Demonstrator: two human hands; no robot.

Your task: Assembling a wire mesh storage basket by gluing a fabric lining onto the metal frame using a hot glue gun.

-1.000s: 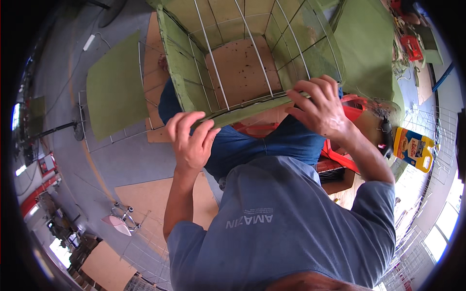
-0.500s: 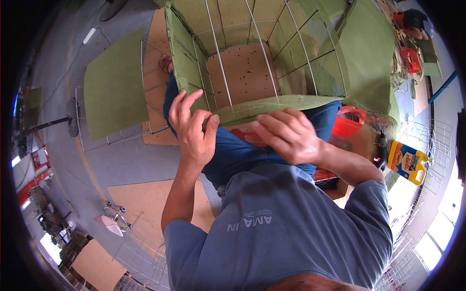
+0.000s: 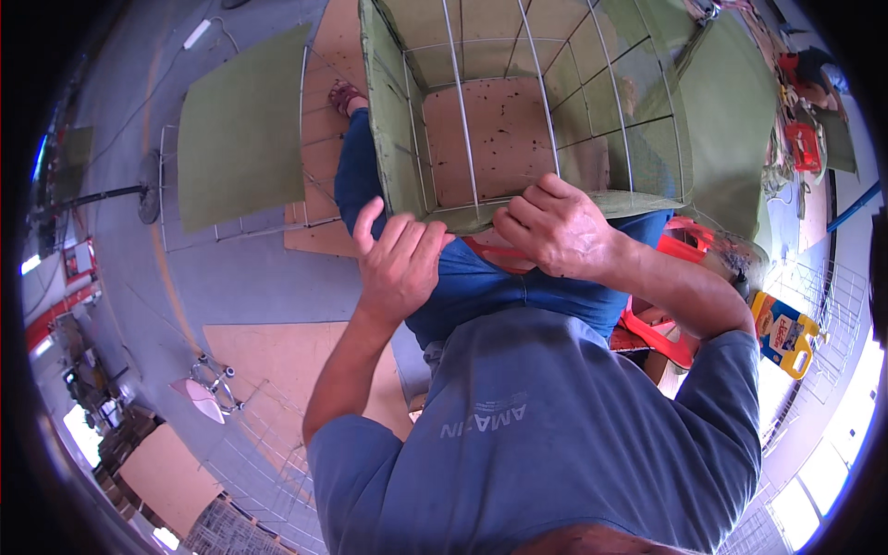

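Observation:
A box-shaped wire frame lined with green mesh cloth stands in front of me, with its near edge over my lap. At the near left corner, my left hand pinches the cloth's edge between thumb and fingers, its outer finger raised. My right hand is closed at the middle of that same edge, fingers curled together. A thin pale strand shows by its fingertips; what they hold is hidden. Through the wires I see a brown board with dark specks.
Left of the frame is another wire panel with green cloth. More green cloth drapes at the right. A red plastic stool and a yellow-and-blue jug stand at my right. Brown sheets lie on the floor.
The frame has shifted right in the picture. My left hand has moved from open fingers to a pinch on the edge. My right hand has risen slightly and come to the edge.

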